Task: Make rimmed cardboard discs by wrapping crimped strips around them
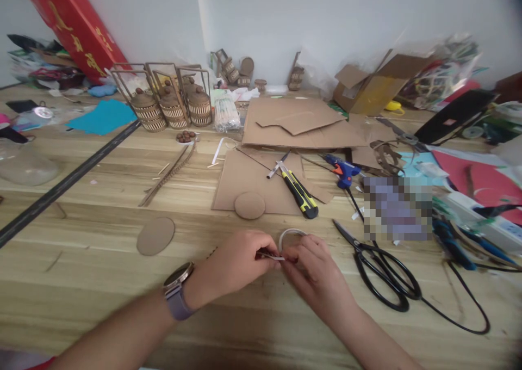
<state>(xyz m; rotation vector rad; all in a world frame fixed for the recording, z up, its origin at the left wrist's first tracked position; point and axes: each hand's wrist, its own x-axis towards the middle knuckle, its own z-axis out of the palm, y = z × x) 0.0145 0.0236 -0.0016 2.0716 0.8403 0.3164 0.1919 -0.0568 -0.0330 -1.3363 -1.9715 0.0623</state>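
My left hand (242,261) and my right hand (316,266) meet low in the middle of the head view, fingertips close together. Both pinch a thin pale strip (278,257). A whitish curved band (292,232) arches up just behind the fingers of my right hand; whether it joins the strip is hidden. One cardboard disc (155,236) lies on the wood left of my left hand. Another disc (249,205) rests at the front edge of a cardboard sheet (232,177), beyond my hands. A yellow and black cutter (299,193) lies on that sheet.
Black-handled scissors (379,269) lie right of my right hand, near a blue glue gun (343,171) and its cable. Three small bamboo baskets with tall handles (173,106) stand at the back left. Larger cardboard sheets (285,125) lie at the back, beside an open box (375,90).
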